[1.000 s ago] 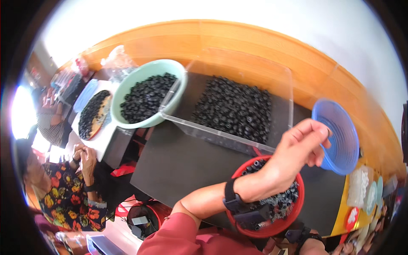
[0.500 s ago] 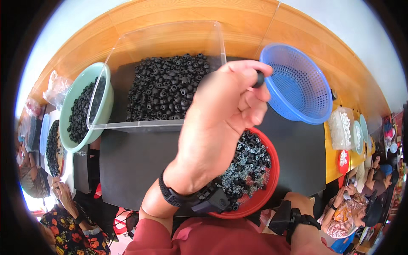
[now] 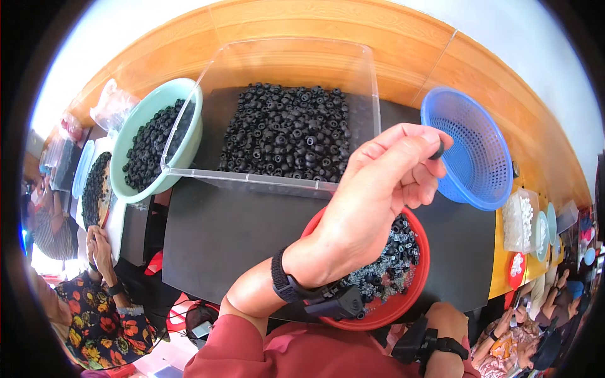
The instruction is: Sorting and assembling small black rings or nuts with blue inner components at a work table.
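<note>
My left hand [image 3: 372, 201] is raised over the table, thumb and forefinger pinching a small round black part [image 3: 438, 150]. It hangs just beside the near left rim of a blue perforated basket [image 3: 476, 148]. Beneath my left wrist is a red basin [image 3: 424, 283] holding black parts mixed with small metal springs [image 3: 378, 280]. Low on the right, my right hand [image 3: 449, 321] rests by my body at the table's front edge; its fingers are hidden. Both wrists wear black straps with devices.
Behind, a clear plastic bin [image 3: 252, 178] holds many black parts [image 3: 287, 132]. Left of it stands a pale green bowl [image 3: 196, 120] of similar parts. At right, a clear tray of white pieces [image 3: 518, 223] stands on a yellow surface. A person in a floral shirt [image 3: 104, 327] works on my left.
The view has shifted, moving the table items rightward in the picture. My left hand has come nearer the blue basket, still pinching the black part. My right hand stays low by my body.
</note>
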{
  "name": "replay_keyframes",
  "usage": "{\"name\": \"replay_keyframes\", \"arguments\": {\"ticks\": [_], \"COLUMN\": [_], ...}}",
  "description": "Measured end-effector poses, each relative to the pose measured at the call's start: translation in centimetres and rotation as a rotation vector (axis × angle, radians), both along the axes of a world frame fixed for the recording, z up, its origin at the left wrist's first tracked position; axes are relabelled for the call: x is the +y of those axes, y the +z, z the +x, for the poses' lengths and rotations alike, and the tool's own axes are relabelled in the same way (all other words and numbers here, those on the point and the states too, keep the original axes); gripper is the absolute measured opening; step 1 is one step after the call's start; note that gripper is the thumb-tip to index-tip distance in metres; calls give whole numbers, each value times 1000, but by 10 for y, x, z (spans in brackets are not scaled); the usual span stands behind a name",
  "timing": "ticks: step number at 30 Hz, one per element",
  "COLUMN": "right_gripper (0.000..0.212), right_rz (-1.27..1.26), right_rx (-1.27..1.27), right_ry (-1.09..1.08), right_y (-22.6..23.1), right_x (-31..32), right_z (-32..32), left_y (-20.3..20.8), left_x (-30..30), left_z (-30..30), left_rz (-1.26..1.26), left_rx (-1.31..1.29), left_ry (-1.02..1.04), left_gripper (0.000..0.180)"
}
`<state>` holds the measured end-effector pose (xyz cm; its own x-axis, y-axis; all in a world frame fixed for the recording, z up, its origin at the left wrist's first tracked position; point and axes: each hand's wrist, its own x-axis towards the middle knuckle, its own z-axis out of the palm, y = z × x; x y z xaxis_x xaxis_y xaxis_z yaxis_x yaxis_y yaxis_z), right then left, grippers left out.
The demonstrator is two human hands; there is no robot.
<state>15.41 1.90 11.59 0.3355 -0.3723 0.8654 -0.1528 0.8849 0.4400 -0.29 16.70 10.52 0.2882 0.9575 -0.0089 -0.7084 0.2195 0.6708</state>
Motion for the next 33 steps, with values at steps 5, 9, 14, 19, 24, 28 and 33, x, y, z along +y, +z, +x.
{"name": "replay_keyframes", "arguments": {"ticks": [5, 9, 14, 19, 24, 28, 33], "right_gripper": [36, 36, 22, 8, 16, 19, 14], "right_rz": [3, 146, -448, -1214, -841, -776, -860], "right_rx": [-22, -80, -321, -698, -1168, -1568, -1795], "right_ry": [18, 382, -814, -664, -621, -650, -624], "right_y": [-5, 3, 3, 63, 84, 45, -45], "right_x": [-3, 36, 67, 141, 263, 327, 368], "right_z": [2, -22, 31, -63, -132, -214, -274], "left_y": [-1, 3, 28, 38, 53, 46, 36], "left_x": [4, -1, -18, -38, -82, -108, -120], "left_z": [3, 0, -20, -88, -161, -196, -222], "left_rz": [56, 74, 147, 477, 706, 730, 760], "left_rx": [-66, -105, -186, -357, -540, -625, -700], "left_ry": [-46, 20, 283, 555, 721, 783, 870], "left_gripper": [27, 25, 19, 29, 26, 27, 27]}}
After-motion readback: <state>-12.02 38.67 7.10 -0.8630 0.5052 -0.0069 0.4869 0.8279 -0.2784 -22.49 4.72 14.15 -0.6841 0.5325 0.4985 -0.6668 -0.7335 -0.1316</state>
